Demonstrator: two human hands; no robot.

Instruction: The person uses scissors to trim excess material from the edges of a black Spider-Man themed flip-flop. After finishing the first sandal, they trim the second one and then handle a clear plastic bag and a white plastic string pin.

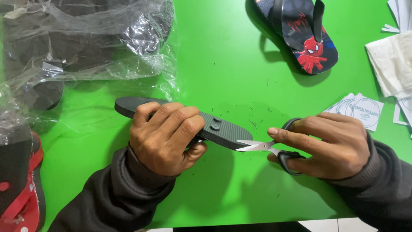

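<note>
The left hand grips a black foam sandal sole, underside up; at its 3 o'clock, the right hand grips small black-handled steel scissors, blades touching the sole's edge.

Black sandal sole, held: 1. Scissors, black-handled: 1. Printed sandal, far edge of the green table: 1. Red-strapped sandal, left edge: 1. Clear plastic bag of dark soles, far-left corner: 1. Paper labels, right edge: several, uncountable.
</note>
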